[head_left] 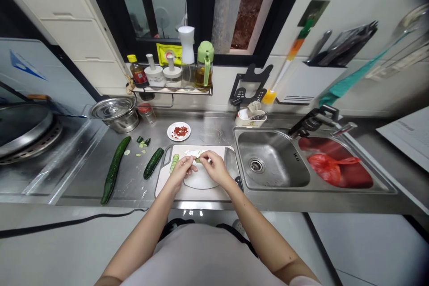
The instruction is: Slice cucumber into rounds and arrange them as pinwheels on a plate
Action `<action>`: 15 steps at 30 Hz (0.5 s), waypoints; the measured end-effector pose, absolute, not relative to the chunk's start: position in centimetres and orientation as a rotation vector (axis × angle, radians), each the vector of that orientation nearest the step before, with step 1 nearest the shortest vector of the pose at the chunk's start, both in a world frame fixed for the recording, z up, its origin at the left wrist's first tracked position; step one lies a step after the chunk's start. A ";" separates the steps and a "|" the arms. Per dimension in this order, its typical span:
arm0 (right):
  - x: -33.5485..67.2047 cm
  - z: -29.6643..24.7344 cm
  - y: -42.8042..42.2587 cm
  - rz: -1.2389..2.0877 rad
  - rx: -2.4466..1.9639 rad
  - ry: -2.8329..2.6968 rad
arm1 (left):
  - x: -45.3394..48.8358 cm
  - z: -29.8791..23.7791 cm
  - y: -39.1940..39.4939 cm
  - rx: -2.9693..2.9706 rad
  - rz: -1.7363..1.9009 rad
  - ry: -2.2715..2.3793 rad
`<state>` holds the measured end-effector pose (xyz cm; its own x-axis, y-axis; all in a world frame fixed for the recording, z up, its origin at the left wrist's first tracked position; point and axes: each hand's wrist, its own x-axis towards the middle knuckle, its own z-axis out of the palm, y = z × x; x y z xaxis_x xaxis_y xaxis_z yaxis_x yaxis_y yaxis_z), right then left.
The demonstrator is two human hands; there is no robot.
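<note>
My left hand [182,170] and my right hand [214,167] meet over a white oval plate [201,182], fingertips pinched on a thin cucumber slice [197,160] between them. The plate rests on a light cutting board [187,195] with a grey edge. A row of overlapping cucumber slices [174,163] lies on the board, just left of my left hand. At the board's right side is a knife with a wide blade [231,163] and dark handle. A short piece of cucumber [153,163] lies left of the board, with a long whole cucumber [115,170] farther left.
Cucumber scraps [143,142] lie on the steel counter. Behind the board stands a small plate [170,133] with red chopped bits. A lidded pot [115,114] stands at the back left. To the right is a sink [273,156]; a red bag [325,169] lies in its second basin.
</note>
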<state>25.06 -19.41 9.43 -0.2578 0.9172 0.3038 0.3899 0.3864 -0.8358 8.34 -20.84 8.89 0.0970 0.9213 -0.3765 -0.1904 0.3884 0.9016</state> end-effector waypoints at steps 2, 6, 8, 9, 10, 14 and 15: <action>25.1 9.7 -19.5 0.768 -1.104 -1.874 | 8.5 9.3 -20.7 0.716 0.931 1.123; 25.1 9.8 -19.6 0.736 -1.091 -1.915 | 8.6 9.9 -20.4 0.641 0.962 1.084; 25.1 9.7 -19.6 0.751 -1.101 -1.919 | 8.5 9.9 -20.2 0.644 0.978 1.086; 25.2 9.6 -19.6 0.763 -1.105 -1.919 | 8.4 9.9 -20.2 0.651 0.983 1.093; 25.2 9.5 -19.6 0.776 -1.109 -1.915 | 8.3 9.9 -20.1 0.661 0.988 1.101; 25.1 9.3 -19.7 0.863 -1.142 -1.861 | 8.3 9.9 -19.9 0.715 1.027 1.136; 25.1 9.2 -19.7 0.897 -1.153 -1.837 | 8.3 9.9 -19.8 0.737 1.041 1.142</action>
